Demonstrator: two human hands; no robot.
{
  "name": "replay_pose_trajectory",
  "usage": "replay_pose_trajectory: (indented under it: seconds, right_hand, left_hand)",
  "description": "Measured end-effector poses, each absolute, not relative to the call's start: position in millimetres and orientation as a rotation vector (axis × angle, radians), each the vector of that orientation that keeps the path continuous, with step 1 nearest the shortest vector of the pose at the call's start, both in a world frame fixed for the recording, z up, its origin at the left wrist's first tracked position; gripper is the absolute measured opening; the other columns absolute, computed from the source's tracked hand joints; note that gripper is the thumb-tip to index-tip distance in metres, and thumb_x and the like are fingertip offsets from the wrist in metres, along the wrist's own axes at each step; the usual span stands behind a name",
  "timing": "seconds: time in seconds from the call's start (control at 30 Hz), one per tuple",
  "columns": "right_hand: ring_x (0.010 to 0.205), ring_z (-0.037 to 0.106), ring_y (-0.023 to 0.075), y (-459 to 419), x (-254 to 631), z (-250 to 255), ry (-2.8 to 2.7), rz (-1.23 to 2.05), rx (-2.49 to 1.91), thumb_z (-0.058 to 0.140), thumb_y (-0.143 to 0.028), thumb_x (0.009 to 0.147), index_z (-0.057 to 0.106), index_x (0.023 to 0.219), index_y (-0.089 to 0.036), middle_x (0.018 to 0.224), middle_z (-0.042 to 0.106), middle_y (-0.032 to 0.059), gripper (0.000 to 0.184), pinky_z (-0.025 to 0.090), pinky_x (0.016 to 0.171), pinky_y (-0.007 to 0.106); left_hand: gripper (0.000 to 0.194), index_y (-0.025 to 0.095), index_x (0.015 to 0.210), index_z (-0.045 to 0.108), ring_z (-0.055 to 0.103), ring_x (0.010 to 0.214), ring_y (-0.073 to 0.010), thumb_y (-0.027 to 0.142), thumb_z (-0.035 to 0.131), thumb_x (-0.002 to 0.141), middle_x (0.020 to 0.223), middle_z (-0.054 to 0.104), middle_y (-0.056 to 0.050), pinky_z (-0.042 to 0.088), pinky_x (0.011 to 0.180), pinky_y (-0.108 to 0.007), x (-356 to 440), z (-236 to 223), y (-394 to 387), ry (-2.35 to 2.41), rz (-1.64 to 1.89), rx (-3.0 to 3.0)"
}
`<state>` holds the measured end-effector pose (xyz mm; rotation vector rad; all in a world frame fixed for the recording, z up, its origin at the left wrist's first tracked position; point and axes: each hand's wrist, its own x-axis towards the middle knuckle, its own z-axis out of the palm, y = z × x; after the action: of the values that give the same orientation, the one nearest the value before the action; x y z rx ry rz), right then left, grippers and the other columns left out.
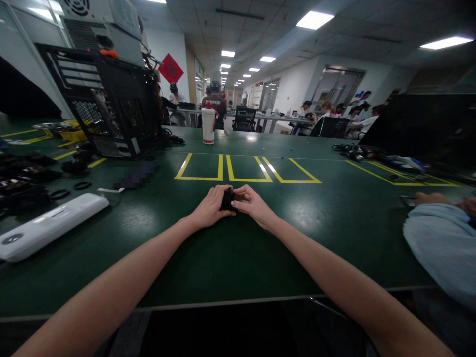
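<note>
My left hand [209,206] and my right hand [252,203] meet in the middle of the green table [223,258], both arms stretched forward. Between them sits a small black object [226,199], gripped by the fingers of both hands. The left fingers curl round its left side and the right thumb and fingers pinch its right side. What the object is cannot be made out.
A black open computer case [111,106] stands at the back left, with a white flat panel [48,225] and dark parts [29,173] nearer. A white cup [208,125] stands behind yellow floor-tape boxes [245,168]. Another person's sleeve [442,243] lies at right. People sit in the background.
</note>
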<state>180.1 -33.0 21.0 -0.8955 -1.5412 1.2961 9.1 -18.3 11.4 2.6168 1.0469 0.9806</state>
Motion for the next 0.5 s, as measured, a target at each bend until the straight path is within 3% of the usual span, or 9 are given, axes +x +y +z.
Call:
replay_pose_trajectory:
  seconds: [0.2, 0.33, 0.5]
  right_hand:
    - [0.084, 0.054, 0.0137, -29.6, 177.4, 18.5, -1.474, 1.317, -0.917, 0.062, -0.033, 0.065, 0.051, 0.085, -0.021, 0.090, 0.055, 0.0009, 0.026, 0.047, 0.076, 0.033]
    - [0.088, 0.054, 0.0144, -27.0, 178.6, 17.9, -1.473, 1.362, -0.947, 0.061, -0.031, 0.067, 0.052, 0.091, -0.020, 0.096, 0.055, 0.0027, 0.028, 0.045, 0.081, 0.035]
    - [0.092, 0.054, 0.0138, -30.8, 180.5, 21.0, -1.532, 1.314, -0.844, 0.067, -0.021, 0.061, 0.050, 0.085, -0.019, 0.095, 0.055, 0.0005, 0.029, 0.040, 0.089, 0.035]
  left_hand:
    - [0.063, 0.021, 0.117, 0.029, 0.044, 0.101, -0.0251, 0.035, 0.064, 0.067, 0.113, 0.042, -0.008, 0.039, 0.085, -0.042, 8.8, 13.2, -20.0, 1.039, 0.980, 2.622]
    - [0.061, 0.020, 0.118, 0.029, 0.044, 0.101, -0.0243, 0.035, 0.062, 0.069, 0.114, 0.042, -0.009, 0.040, 0.084, -0.040, 7.8, 17.1, -23.3, 1.047, 0.952, 2.626]
    - [0.061, 0.021, 0.117, 0.030, 0.045, 0.100, -0.0244, 0.036, 0.062, 0.068, 0.113, 0.042, -0.008, 0.040, 0.083, -0.041, 8.4, 14.9, -21.1, 1.063, 0.950, 2.620]
